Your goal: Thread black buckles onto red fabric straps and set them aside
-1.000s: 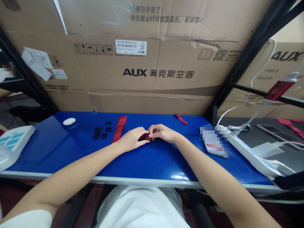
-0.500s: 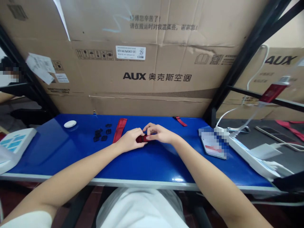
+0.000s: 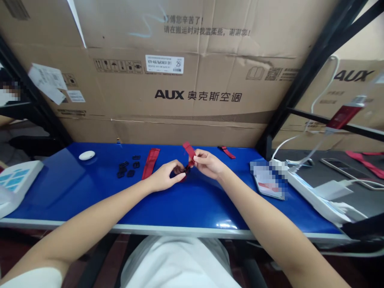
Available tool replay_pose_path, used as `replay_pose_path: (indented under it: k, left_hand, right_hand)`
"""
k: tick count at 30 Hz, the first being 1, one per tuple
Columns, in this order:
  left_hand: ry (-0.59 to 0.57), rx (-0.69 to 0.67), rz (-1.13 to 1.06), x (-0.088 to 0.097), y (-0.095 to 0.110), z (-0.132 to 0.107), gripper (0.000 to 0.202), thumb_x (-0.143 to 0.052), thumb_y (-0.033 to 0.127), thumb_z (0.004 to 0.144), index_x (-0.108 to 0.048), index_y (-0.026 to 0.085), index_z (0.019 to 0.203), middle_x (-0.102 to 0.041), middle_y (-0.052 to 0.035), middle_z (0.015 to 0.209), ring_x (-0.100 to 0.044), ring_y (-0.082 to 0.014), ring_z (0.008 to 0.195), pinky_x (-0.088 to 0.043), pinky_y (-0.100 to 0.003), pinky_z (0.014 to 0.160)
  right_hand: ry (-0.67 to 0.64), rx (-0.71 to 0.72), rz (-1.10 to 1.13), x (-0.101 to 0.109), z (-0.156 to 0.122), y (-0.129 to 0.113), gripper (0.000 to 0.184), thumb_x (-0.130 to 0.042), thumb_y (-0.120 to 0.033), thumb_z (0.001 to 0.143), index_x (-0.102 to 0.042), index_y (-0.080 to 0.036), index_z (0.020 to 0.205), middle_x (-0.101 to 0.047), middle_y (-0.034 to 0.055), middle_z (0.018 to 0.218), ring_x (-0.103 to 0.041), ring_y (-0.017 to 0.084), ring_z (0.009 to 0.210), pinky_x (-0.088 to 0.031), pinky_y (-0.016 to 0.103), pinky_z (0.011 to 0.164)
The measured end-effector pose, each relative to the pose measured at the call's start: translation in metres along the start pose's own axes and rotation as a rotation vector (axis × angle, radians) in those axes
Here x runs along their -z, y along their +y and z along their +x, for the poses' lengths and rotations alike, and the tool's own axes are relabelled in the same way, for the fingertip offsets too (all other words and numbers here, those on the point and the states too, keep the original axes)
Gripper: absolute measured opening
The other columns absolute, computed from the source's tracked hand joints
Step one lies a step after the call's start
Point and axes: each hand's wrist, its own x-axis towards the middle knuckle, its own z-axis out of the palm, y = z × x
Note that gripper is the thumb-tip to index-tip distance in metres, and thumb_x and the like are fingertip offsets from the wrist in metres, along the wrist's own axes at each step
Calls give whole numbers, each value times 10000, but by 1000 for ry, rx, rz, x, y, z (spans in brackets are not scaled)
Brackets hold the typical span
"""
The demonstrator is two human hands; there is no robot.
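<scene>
Both hands meet above the middle of the blue table (image 3: 192, 204). My right hand (image 3: 207, 164) pinches a short red strap (image 3: 189, 151) whose free end sticks up and back. My left hand (image 3: 166, 176) is closed on the strap's lower end, where a small dark piece shows between the fingers. A longer red strap (image 3: 151, 162) lies flat just left of my left hand. Several small black buckles (image 3: 128, 168) lie beyond it to the left.
A small red strap piece (image 3: 227, 151) lies at the back right. A white oval object (image 3: 87, 155) sits at back left, a white device (image 3: 16, 182) at the left edge. A blurred card (image 3: 268, 181), a white power strip (image 3: 318, 198) and cables are right. A large cardboard box (image 3: 192, 80) stands behind.
The hands have lifted off the table. The strap, bunched between the fingers before, now stands up with its end pulled free by my right hand.
</scene>
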Motion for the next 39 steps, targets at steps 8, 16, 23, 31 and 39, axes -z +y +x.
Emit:
replay_pose_path:
  k: [8, 16, 23, 31, 39]
  left_hand:
    - [4, 59, 75, -11, 11, -2, 297, -297, 405, 1005, -505, 193, 981, -605, -67, 949, -585, -198, 867, -470, -350, 829]
    - [-156, 281, -358, 9, -2, -6, 407, -327, 522, 967, -549, 189, 890, -551, -15, 755, -473, -129, 606, -409, -265, 581]
    - [-212, 351, -481, 8, 1, 3, 488, -399, 605, 919, -582, 154, 932, -540, -10, 748, -396, -97, 573, -318, -221, 522]
    - [-2, 449, 576, 48, -24, 2, 419, -296, 451, 968, -601, 171, 900, -674, -120, 882, -634, -271, 832, -450, -363, 742]
    - [-50, 688, 919, 84, -44, 3, 537, -181, 494, 967, -586, 164, 1092, -699, -189, 1022, -660, -364, 971, -483, -432, 774]
  right_hand:
    - [146, 48, 89, -8, 10, 0, 303, -841, -339, 634, -590, -188, 715, -635, -7, 694, -592, 116, 607, -484, 252, 603]
    - [275, 37, 205, 13, 1, -29, 342, -836, -296, 664, -507, -205, 676, -485, -66, 522, -421, 61, 431, -309, 180, 367]
    - [98, -145, 84, -38, 9, 18, 339, -841, -353, 643, -567, -166, 715, -629, -3, 586, -594, 111, 505, -483, 215, 470]
    - [219, -220, -387, 9, 9, 2, 158, -697, -305, 807, -648, -159, 838, -696, 85, 765, -644, 168, 616, -532, 285, 544]
    - [620, -380, -1459, 85, 8, -7, 284, -553, -286, 872, -630, -125, 1093, -629, 175, 1169, -573, 292, 1115, -450, 389, 927]
